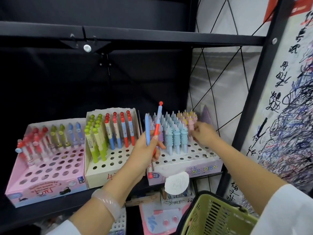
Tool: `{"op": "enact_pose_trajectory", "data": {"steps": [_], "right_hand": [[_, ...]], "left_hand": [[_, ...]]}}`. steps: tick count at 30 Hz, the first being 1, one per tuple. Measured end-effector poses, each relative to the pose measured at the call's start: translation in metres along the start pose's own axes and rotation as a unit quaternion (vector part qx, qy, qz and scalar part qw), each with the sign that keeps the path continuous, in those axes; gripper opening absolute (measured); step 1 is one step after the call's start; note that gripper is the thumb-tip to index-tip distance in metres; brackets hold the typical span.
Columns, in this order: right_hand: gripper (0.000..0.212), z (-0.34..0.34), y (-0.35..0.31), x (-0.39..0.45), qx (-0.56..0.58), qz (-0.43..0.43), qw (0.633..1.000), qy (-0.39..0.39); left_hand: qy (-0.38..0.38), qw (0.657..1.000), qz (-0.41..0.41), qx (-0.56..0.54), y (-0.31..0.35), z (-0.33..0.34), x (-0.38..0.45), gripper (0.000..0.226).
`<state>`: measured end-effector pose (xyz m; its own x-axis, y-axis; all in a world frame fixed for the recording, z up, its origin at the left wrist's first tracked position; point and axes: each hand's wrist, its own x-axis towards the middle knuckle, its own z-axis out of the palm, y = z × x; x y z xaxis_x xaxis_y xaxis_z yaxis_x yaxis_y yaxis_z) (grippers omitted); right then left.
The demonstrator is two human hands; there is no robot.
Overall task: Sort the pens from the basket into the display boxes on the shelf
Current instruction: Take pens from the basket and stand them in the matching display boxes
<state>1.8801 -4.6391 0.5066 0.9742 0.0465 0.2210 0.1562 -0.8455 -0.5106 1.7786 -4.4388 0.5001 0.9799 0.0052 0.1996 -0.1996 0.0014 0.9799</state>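
Black metal shelf [152, 37] with three pen boxes. Left hand [145, 150] grips two pens, a red one [157, 128] and a blue one [147, 131], at 12 o'clock from its wrist. Right hand [205, 134], fingers loosely curled, is fiddling with a pink unicorn pen [191, 124] in the unicorn box [191, 168]; can't tell if it's actually gripping. Basket [216, 216] sits at 5 o'clock. Looks mid-sorting; next I'd guess the red pen goes into the middle box [100, 177].

- Three display boxes stand side by side on the shelf [50, 212].
- The middle box [108, 173] is the landmark: one box [45, 187] is left of it, another box [191, 168] right of it.
- The basket [218, 216] is below the shelf, to the right of the middle box.
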Motion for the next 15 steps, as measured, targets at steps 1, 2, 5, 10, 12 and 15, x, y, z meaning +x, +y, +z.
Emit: {"op": "enact_pose_trajectory", "data": {"steps": [1, 2, 5, 10, 12, 15], "right_hand": [[0.011, -0.003, -0.004, -0.002, 0.009, 0.001, 0.999, 0.039], [0.013, -0.007, -0.011, -0.004, 0.037, -0.001, 0.994, 0.103], [0.012, -0.015, -0.049, -0.018, 0.140, -0.081, 0.967, 0.198], [0.021, 0.000, -0.110, -0.045, 0.335, -0.090, 0.938, -0.024], [0.022, 0.006, -0.123, -0.051, 0.377, -0.096, 0.919, -0.061], [0.022, 0.011, -0.139, -0.051, 0.394, -0.109, 0.912, -0.041]], "left_hand": [[-0.001, 1.000, 0.000, -0.005, 0.001, -0.002, -0.001, 0.015], [-0.002, 1.000, -0.001, -0.011, 0.001, -0.003, -0.002, 0.014], [0.000, 1.000, -0.005, -0.025, 0.004, -0.005, -0.006, 0.013], [-0.010, 1.000, 0.002, -0.014, 0.010, -0.014, -0.019, 0.013], [-0.010, 1.000, -0.005, -0.011, 0.012, -0.024, -0.026, 0.013], [0.017, 0.999, -0.041, -0.007, 0.015, -0.046, -0.036, 0.015]]}}
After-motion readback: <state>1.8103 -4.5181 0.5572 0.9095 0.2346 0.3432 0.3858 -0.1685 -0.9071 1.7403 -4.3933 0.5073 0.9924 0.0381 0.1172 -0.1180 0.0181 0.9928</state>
